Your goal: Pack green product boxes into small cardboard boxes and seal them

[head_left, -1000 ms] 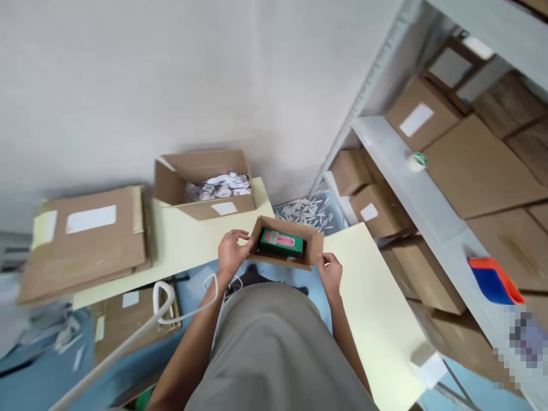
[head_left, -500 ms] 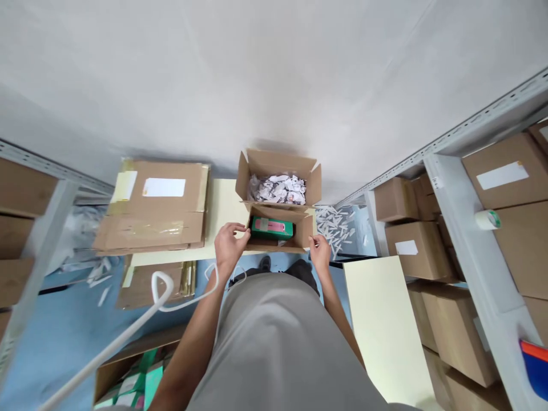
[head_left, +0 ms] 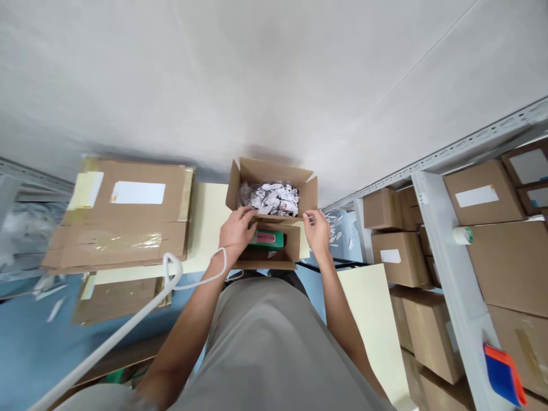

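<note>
A small open cardboard box [head_left: 265, 265] sits in front of me, with a green box with a pink panel [head_left: 274, 240] inside it. Right behind stands a second open cardboard box [head_left: 274, 169], which holds crumpled white paper [head_left: 276, 200]. My left hand [head_left: 237, 233] is closed at the edge where the two boxes meet, thumb and fingers on either side of a cardboard flap. At the other end of that edge, my right hand [head_left: 317, 231] pinches the cardboard by the rear box's near right corner. Its fingertips are partly hidden.
Flattened cardboard boxes [head_left: 124, 228] are stacked on the pale table [head_left: 209, 222] to the left. A white bent stand [head_left: 124, 325] crosses the lower left. At right are a pale board [head_left: 363, 319] and a shelf rack [head_left: 447, 245] with cardboard boxes [head_left: 409, 260].
Both hands have moved forward from the small box's sides to the edge by the rear box. The small box's contents are now partly covered by my left hand. The view has shifted.
</note>
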A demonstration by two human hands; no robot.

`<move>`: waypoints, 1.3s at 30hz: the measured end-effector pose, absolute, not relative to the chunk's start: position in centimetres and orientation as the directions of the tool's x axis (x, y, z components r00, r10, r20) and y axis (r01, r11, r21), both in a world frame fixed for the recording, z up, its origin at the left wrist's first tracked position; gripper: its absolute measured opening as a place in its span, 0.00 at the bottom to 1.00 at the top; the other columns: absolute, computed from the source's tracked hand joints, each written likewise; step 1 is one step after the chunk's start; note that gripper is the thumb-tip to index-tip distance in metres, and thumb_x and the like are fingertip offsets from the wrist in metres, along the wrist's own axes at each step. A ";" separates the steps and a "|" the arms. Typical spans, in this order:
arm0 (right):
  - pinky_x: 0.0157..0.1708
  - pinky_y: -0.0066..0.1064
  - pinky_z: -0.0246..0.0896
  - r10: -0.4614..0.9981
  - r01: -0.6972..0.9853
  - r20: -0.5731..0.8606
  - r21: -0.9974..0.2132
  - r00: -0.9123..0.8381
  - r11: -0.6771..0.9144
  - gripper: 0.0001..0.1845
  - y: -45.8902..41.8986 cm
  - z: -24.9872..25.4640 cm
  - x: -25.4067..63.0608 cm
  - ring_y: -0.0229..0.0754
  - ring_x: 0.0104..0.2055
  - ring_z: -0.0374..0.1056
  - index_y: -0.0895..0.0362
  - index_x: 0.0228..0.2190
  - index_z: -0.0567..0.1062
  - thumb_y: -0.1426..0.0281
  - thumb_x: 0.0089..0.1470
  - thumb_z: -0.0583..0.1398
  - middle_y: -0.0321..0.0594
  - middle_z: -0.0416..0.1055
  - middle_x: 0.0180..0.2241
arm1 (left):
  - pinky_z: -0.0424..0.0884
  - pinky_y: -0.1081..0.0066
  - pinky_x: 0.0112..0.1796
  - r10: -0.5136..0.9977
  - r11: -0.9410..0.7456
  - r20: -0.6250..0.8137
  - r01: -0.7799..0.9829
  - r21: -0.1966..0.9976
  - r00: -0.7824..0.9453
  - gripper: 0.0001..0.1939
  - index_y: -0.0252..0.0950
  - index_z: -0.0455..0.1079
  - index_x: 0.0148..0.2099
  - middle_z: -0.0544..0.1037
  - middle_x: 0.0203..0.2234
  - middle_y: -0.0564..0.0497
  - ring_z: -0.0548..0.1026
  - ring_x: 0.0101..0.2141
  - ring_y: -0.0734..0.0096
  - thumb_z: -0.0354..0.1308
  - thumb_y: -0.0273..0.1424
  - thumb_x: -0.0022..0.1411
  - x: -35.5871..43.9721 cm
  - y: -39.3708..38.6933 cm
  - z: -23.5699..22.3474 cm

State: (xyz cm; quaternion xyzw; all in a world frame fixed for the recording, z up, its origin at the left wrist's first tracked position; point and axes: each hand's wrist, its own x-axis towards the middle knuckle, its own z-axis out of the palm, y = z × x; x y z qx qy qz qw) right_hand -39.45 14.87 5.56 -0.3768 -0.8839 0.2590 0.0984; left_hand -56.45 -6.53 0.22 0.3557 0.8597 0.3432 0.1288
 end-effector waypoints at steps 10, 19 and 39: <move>0.55 0.36 0.69 0.596 0.669 -0.461 0.006 -0.658 0.743 0.19 20.7 1.3 -53.2 0.54 0.58 0.77 0.58 0.59 0.80 0.66 0.72 0.62 0.56 0.80 0.58 | 0.74 0.54 0.47 0.664 0.567 0.011 0.513 0.645 -0.747 0.15 0.42 0.84 0.48 0.84 0.43 0.43 0.78 0.44 0.50 0.54 0.31 0.76 -55.7 -5.9 -0.2; 0.54 0.35 0.69 0.582 0.624 -0.541 0.129 -0.607 0.771 0.18 20.5 -1.8 -53.2 0.53 0.58 0.80 0.66 0.54 0.83 0.74 0.74 0.56 0.68 0.81 0.55 | 0.75 0.56 0.46 0.622 0.615 -0.005 0.485 0.622 -0.783 0.13 0.42 0.83 0.46 0.85 0.44 0.44 0.79 0.45 0.51 0.56 0.25 0.73 -54.2 -6.8 -0.6; 0.53 0.35 0.67 0.561 0.603 -0.443 0.056 -0.699 0.796 0.17 19.9 0.2 -51.5 0.53 0.55 0.80 0.59 0.54 0.81 0.69 0.75 0.54 0.59 0.83 0.52 | 0.76 0.56 0.58 0.564 0.544 0.057 0.423 0.725 -0.824 0.15 0.40 0.78 0.58 0.81 0.57 0.42 0.80 0.56 0.53 0.54 0.27 0.76 -53.9 -8.0 0.7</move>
